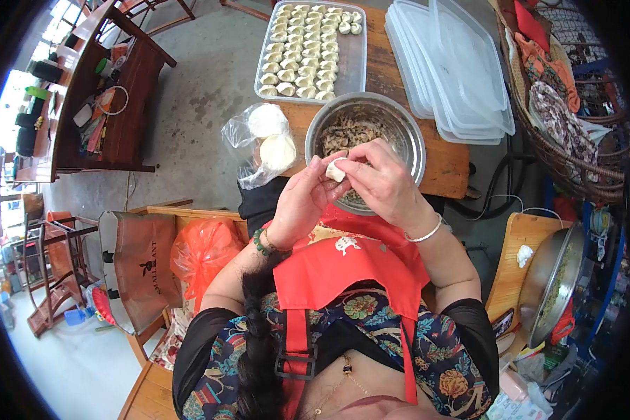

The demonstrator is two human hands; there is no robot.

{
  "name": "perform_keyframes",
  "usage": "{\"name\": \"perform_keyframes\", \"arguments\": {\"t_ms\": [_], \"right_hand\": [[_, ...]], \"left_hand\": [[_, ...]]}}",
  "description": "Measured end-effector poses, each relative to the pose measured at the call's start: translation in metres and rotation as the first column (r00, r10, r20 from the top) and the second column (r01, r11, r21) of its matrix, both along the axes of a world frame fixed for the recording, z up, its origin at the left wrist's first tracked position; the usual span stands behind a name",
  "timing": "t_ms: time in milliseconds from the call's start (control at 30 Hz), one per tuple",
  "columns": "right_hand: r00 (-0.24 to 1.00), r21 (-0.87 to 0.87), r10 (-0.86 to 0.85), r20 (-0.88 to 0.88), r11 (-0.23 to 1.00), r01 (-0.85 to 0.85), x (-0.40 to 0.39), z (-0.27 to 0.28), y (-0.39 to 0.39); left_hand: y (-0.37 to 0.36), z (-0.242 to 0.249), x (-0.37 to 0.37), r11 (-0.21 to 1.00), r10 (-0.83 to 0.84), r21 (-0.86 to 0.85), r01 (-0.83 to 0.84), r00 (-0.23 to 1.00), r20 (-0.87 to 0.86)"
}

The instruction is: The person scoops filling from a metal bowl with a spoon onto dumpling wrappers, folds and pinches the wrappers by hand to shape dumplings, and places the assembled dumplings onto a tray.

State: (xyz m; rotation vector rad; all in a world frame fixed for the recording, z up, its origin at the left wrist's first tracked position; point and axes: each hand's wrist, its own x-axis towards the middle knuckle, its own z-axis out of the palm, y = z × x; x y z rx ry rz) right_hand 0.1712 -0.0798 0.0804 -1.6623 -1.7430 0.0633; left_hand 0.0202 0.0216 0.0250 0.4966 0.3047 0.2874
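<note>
A small white dumpling (335, 170) is held between my two hands, above the near edge of a steel bowl (418, 143) with brown minced filling (350, 131). My left hand (308, 199) cradles it from the left, while my right hand (385, 182) pinches it from the right. Behind the bowl, a clear plastic tray (353, 56) bears rows of folded dumplings (301, 52). Left of the bowl lies a clear plastic bag (241, 136) with stacks of round white wrappers (278, 151).
Stacked translucent plastic containers (455, 70) lie at the right end of the wooden table (444, 164). A wicker basket with cloths (563, 119) stands farther right. At lower right is a large metal basin (549, 287). A red plastic bag (206, 252) sits on the left.
</note>
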Motion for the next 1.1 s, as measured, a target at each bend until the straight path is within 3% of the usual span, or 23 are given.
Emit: {"name": "perform_keyframes", "arguments": {"t_ms": [167,400,467,500,567,700,900,1100], "right_hand": [[1.000,-0.056,0.005,0.015,0.998,-0.004,0.015,-0.003,0.027],[0.946,-0.066,-0.323,-0.017,0.945,0.321,0.121,-0.042,0.119],[0.877,-0.158,-0.481,0.002,0.866,0.475,0.156,-0.066,0.148],[0.878,-0.155,-0.478,0.008,0.867,0.474,0.169,-0.072,0.159],[0.782,-0.274,-0.611,0.119,0.737,0.618,0.191,-0.084,0.180],[0.688,-0.323,-0.706,0.169,0.620,0.715,0.220,-0.104,0.208],[0.643,-0.335,-0.733,0.222,0.562,0.756,0.233,-0.119,0.229],[0.648,-0.293,-0.701,0.297,0.579,0.761,0.243,-0.134,0.232]], "left_hand": [[0.017,-0.014,0.000,0.993,-0.003,-0.116,0.004,1.000,0.011],[0.037,-0.014,-0.010,0.998,-0.035,0.037,0.042,0.984,-0.175],[0.040,-0.016,-0.013,0.998,-0.037,0.051,0.047,0.982,-0.186],[0.042,-0.018,-0.014,0.996,-0.042,0.062,0.056,0.978,-0.206],[0.045,-0.021,-0.017,0.997,-0.042,0.057,0.055,0.975,-0.216],[0.052,-0.030,-0.021,0.995,-0.056,0.071,0.073,0.973,-0.223],[0.061,-0.033,-0.018,0.994,-0.079,0.057,0.098,0.961,-0.265],[0.066,-0.034,-0.015,0.997,-0.075,-0.005,0.077,0.965,-0.251]]}}
